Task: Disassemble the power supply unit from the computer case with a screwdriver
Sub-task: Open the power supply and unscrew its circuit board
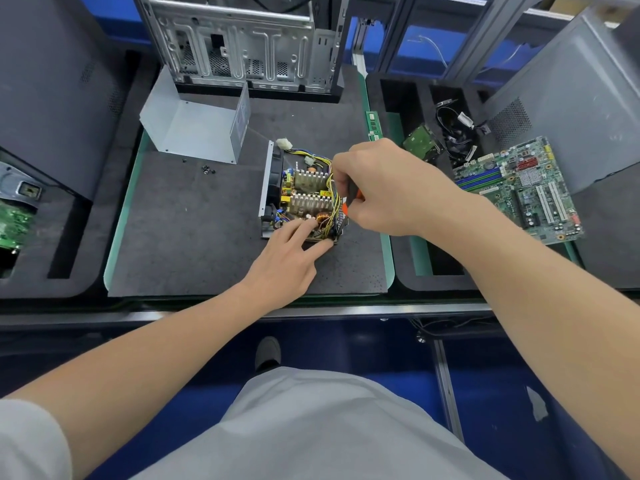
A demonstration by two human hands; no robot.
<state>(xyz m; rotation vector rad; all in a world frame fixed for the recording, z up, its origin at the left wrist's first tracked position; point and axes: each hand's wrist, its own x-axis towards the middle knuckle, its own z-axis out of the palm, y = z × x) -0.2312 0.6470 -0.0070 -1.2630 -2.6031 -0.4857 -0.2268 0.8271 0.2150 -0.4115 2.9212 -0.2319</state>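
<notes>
Grey shirt front (pixel 311 427) at bottom edge; left hand (pixel 282 261), fingers straight, steadies the opened yellow-wired metal power supply unit (pixel 301 192) on dark foam mat (pixel 194 237), outside the silver computer case (pixel 242 46). Right hand (pixel 377 188) grips orange-handled screwdriver (pixel 356 197) over it. Likely undoing internal screw; next: seat tip squarely.

Pale grey short sleeve (pixel 31 441), pale grey clothing (pixel 311 431) on torso, grey shoe (pixel 267 353)
</notes>
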